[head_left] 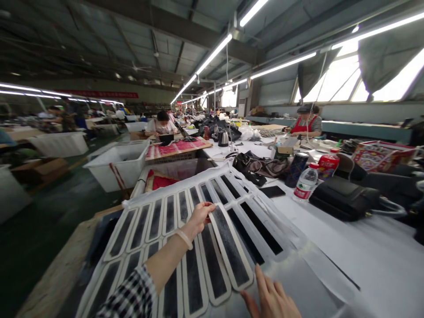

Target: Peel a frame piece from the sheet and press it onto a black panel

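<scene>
My left hand pinches the top end of a long rounded panel, dark in the middle with a pale border. The panel lies slanted, overlapping the edge of a similar panel on its left. Near its lower right corner, my right hand is low in the view with thumb and fingers spread, holding nothing. More bordered panels lie in two rows on a pale sheet. To the right of the held panel, bare dark strips show on the sheet.
A water bottle, a phone, a black bag and a red can stand or lie at the right. Beyond are a kettle, a white bin and a person in a red apron.
</scene>
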Demonstrator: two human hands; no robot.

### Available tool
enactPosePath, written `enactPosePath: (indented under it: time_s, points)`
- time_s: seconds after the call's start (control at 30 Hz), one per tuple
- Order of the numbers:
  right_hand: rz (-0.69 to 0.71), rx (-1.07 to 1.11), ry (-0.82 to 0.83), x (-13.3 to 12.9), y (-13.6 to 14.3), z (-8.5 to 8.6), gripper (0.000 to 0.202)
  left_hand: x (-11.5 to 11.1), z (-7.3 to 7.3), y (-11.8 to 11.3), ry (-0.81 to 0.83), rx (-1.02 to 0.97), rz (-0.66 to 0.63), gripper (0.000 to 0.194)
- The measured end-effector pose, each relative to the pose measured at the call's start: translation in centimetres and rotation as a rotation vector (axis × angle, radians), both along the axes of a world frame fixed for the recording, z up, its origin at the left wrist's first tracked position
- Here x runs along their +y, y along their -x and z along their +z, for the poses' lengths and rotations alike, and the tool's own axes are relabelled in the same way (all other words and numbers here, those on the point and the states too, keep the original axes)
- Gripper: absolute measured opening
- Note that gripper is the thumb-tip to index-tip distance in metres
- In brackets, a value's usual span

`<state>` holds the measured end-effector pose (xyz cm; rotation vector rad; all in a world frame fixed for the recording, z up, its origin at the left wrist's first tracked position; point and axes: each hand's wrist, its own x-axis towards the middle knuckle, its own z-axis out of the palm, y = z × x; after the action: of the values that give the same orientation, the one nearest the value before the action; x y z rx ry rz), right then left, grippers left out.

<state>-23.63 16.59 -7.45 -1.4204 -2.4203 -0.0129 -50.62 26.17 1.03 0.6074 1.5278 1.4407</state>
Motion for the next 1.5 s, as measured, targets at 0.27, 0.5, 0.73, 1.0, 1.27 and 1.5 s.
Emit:
enactPosePath:
  time_s: [0.27, 0.5, 0.73, 1.0, 1.27, 1.5]
  points:
    - [-0.114, 0.215, 0.102, 2.6, 8.4, -0.4, 0.067, -0.7, -1.2, -2.2, -0.039, 0.064, -0.055, 0.026]
    - [-0.09, 0.513, 0.225, 3.3, 8.3, -0.8, 0.066, -4.5, -3.6, -1.4, -0.185, 0.255, -0.273, 0.068]
    - [-0.153, 0.703, 0.328, 4.7, 7.3, 0.0, 0.073, -8.4, -7.4, -1.6, -0.323, 0.735, -0.626, 0.018]
    - [-0.099, 0.927, 0.312, 6.3, 8.1, 11.2, 0.064, -8.5, -9.2, -1.5, -0.254, 0.845, -0.708, 0.026]
    - [0.072, 1.259, 0.645, 4.1, 2.3, 19.6, 0.09, -5.4, -4.6, -0.9, -0.181, 0.429, -0.212, 0.036]
    - [0.0, 1.324, 0.634, -1.3, -6.8, 16.4, 0.073, -6.4, 1.7, -8.4, -0.273, -0.279, -0.606, 0.072]
